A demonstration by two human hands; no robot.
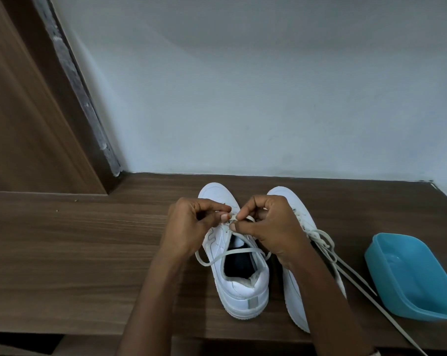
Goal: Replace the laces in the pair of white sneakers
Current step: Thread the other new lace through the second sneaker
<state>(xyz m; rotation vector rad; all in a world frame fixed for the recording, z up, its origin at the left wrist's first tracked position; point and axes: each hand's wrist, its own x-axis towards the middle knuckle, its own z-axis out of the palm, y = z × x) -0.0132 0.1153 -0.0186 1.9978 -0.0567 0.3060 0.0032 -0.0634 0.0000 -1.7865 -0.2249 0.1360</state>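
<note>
Found left sneaker upright on the bench, toe toward the wall, heel nearest the camera. Noted its lace emerging from under the hands, with loose ends draped across the open collar and off both sides. Observed left hand above its eyelets, thumb and forefinger pinching the lace. Observed right hand directly opposite, pinching the same lace, fingertips nearly meeting. Recorded right sneaker just beside it on the right, laced, ends trailing. Logged blue tub farther right.
</note>
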